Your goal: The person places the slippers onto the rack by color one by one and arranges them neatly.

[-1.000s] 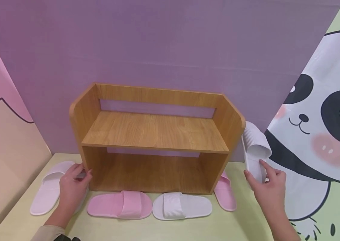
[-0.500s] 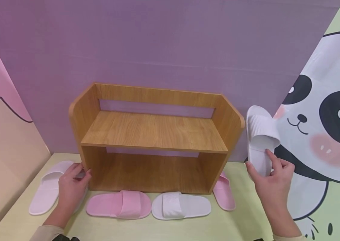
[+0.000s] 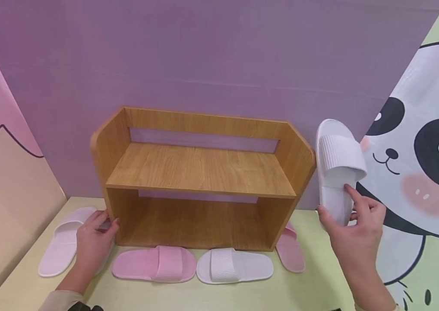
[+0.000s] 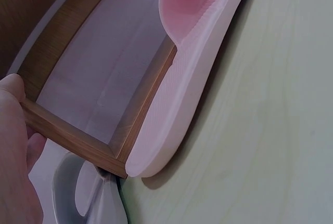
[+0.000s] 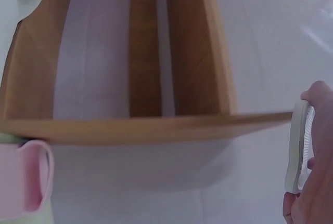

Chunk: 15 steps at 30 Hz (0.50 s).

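In the head view my right hand pinches a white slipper by its heel end, toe up, beside the right side of a two-tier wooden shoe rack. The right wrist view shows that slipper edge-on, close to the rack's side panel. My left hand grips the front edge of the rack's left panel, thumb and fingers on either side of the wood. Along the rack's front lie a pink slipper and a white slipper, toes facing each other.
A pink slipper lies right of the rack, partly behind its panel. Left of the rack is a pale slipper, and a whitish slipper sits mostly behind my left hand. A purple wall stands behind; a panda picture covers the right wall.
My right hand has raised the white slipper and shifted it slightly right, tilting it more upright. My left hand and the rack have stayed in place.
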Tool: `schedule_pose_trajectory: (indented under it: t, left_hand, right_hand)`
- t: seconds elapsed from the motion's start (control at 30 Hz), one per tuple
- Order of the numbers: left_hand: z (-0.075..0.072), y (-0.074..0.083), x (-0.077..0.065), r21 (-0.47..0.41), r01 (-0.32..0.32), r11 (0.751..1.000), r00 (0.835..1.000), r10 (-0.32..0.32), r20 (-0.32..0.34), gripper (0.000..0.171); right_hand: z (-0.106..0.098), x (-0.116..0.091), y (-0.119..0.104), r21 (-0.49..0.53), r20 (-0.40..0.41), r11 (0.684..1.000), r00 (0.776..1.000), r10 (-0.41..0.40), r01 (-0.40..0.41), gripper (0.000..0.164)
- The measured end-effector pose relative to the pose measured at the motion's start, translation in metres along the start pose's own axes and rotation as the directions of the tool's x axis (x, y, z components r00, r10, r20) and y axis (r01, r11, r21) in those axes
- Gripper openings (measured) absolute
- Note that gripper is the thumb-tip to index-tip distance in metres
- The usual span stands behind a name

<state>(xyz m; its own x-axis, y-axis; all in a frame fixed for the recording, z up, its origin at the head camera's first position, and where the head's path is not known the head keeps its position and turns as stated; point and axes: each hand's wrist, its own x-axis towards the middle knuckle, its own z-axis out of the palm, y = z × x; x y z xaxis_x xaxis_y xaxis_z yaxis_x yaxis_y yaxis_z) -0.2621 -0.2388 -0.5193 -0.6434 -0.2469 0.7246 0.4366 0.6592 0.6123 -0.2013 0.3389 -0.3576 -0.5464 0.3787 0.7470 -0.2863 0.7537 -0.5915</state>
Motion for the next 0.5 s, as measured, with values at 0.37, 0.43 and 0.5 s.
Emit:
schedule_pose_trajectory:
  t: [0.37, 0.43, 0.5]
  left_hand:
    - [0.000, 0.000, 0.000, -0.010, -0.013, 1.000, 1.000, 0.012, -0.024, 0.026]
    - [0.001, -0.001, 0.000, -0.015, -0.008, 1.000, 1.000, 0.007, -0.020, 0.026]
    - [0.001, -0.001, 0.000, -0.017, -0.002, 1.000, 1.000, 0.002, -0.016, 0.027]
  right_hand:
    - [0.005, -0.004, -0.036, 0.030, 0.113, 0.998, 0.992, -0.061, 0.058, 0.079]
    - [0.007, -0.005, -0.041, 0.026, 0.138, 0.998, 0.988, -0.068, 0.065, 0.078]
    - [0.010, -0.006, -0.046, 0.029, 0.158, 0.997, 0.984, -0.078, 0.074, 0.078]
